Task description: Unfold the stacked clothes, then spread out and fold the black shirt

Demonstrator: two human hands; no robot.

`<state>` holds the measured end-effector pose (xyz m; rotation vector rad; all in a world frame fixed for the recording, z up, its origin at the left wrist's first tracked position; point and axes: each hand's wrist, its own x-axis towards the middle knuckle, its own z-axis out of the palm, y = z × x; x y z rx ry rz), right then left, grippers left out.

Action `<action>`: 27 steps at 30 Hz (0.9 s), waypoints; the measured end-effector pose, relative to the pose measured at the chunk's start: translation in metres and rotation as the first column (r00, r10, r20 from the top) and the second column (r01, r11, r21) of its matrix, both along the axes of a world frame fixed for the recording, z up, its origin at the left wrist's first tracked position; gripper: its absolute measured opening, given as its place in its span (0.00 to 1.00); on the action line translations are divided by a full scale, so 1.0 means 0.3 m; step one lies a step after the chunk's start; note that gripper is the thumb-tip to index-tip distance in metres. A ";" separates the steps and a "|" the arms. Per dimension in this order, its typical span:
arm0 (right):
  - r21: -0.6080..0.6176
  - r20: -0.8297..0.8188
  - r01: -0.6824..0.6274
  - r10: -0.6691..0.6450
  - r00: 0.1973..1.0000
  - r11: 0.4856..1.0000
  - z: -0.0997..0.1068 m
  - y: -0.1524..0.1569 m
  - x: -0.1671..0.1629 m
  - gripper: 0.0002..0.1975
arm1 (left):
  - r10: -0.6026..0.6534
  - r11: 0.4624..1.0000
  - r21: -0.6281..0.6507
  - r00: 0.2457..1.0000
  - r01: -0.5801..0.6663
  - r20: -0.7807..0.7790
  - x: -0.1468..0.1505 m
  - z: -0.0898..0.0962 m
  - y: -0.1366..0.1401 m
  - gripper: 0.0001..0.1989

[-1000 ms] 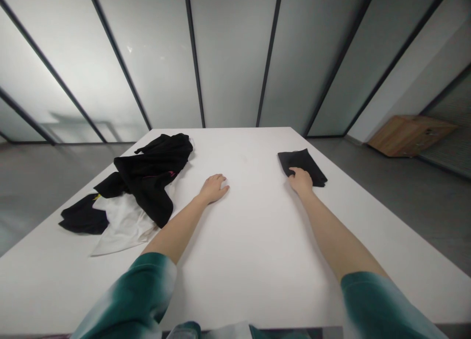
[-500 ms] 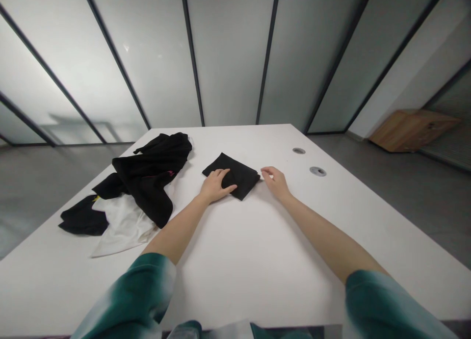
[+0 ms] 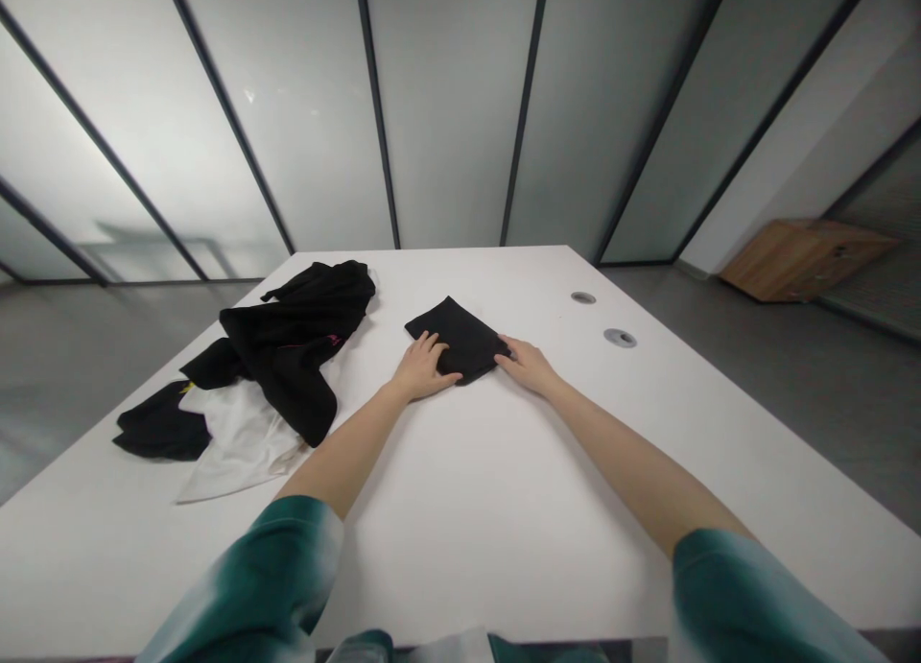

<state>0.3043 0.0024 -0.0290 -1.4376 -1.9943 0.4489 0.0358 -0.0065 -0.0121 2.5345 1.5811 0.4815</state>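
- Fingers [image 3: 434, 347] of the left hand [image 3: 421, 370] lay spread and flat, released rather than clenched, pressing on the near left edge of a small folded square of black cloth [image 3: 460, 335].
- Fingers of the right hand [image 3: 527, 366] were likewise extended and loose, their tips touching the near right corner of the black cloth; neither hand gripped it.
- That black cloth sat a little above the middle of the frame, flat on a wide, smooth white table [image 3: 504, 490], between the two hands.
- Both bare forearms ran up from the bottom of the frame out of short green and white sleeves [image 3: 259, 586].
- At centre left, well apart from the folded cloth, lay a loose heap of black garments [image 3: 295, 342], rumpled and unfolded, with a white garment [image 3: 241, 442] partly under its near side.
- Two round grey cable holes [image 3: 620, 338] were set in the tabletop at centre right, one farther back than the other.
- Behind the table, across the upper half of the frame, stood a wall of frosted glass panels [image 3: 446, 106] divided by thin dark frames.
- Grey floor [image 3: 777, 356] showed on both sides of the table, and a low wooden cabinet [image 3: 798, 260] stood at the right edge beside a pale wall.
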 end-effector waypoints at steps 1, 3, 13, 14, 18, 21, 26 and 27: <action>-0.027 -0.051 -0.002 0.001 0.999 1.000 0.003 -0.004 -0.001 0.23 | 0.049 0.998 0.030 0.999 -0.050 0.009 0.000 0.001 0.001 0.31; -0.091 -0.163 0.004 -0.019 0.986 0.996 0.008 -0.009 -0.002 0.22 | 0.138 0.983 0.111 0.989 -0.144 0.062 -0.002 0.009 0.004 0.28; -0.053 -0.240 0.067 -0.078 0.968 0.996 0.009 -0.003 0.001 0.17 | 0.051 0.998 -0.040 0.994 -0.055 -0.093 0.007 0.004 0.001 0.37; -0.051 -0.240 0.069 -0.079 0.968 0.996 0.010 -0.004 0.001 0.17 | 0.054 0.997 -0.051 0.993 -0.060 -0.107 0.010 0.005 0.000 0.39; -0.044 -0.221 0.070 -0.078 0.972 0.997 0.012 -0.005 0.000 0.16 | 0.140 0.990 0.005 0.982 -0.141 -0.128 0.019 0.022 -0.009 0.46; -0.054 -0.199 0.065 -0.075 0.977 0.996 0.015 -0.006 -0.001 0.16 | 0.209 0.978 0.018 0.966 -0.209 -0.155 0.029 0.035 -0.019 0.47; -0.077 -0.157 0.072 -0.083 0.984 0.994 0.010 -0.008 0.002 0.14 | 0.242 0.970 0.022 0.957 -0.242 -0.158 0.036 0.040 -0.016 0.26; -0.090 -0.148 0.066 -0.079 0.986 0.994 0.007 -0.008 0.003 0.15 | 0.241 0.971 0.023 0.960 -0.240 -0.142 0.033 0.040 -0.012 0.23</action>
